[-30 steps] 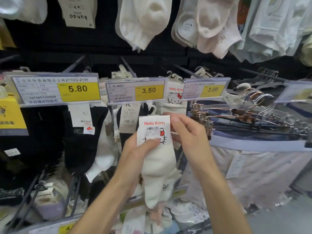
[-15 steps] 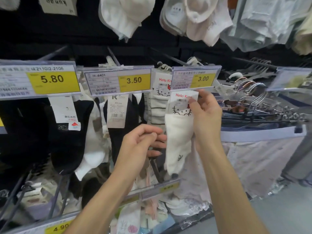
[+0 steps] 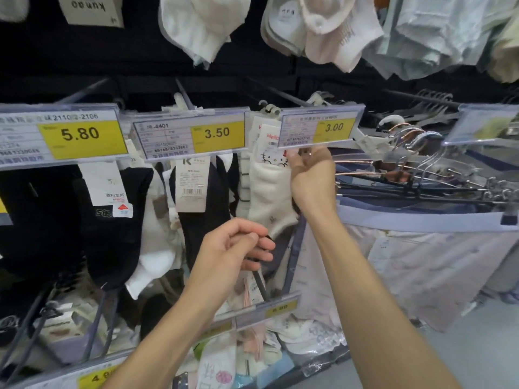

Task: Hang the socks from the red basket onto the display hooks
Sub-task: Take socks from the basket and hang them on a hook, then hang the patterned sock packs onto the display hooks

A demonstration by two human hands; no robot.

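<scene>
A cream sock (image 3: 269, 192) with a Hello Kitty card hangs just left of the 3.00 price tag (image 3: 320, 127). My right hand (image 3: 311, 175) is raised under that tag and pinches the sock's card at its top right edge. The card's upper part is hidden behind the tag, so the hook itself is out of sight. My left hand (image 3: 233, 248) floats lower, apart from the sock, with fingers loosely curled and nothing in them. The red basket is out of view.
Black and white socks (image 3: 118, 209) hang under the 5.80 tag (image 3: 81, 134) and the 3.50 tag (image 3: 216, 133). Metal hangers (image 3: 415, 164) with pale garments fill the right. More socks hang above and on lower hooks.
My right hand has lifted the Hello Kitty sock up and right, to the hook behind the 3.00 tag. My left hand has let go of it and dropped below.
</scene>
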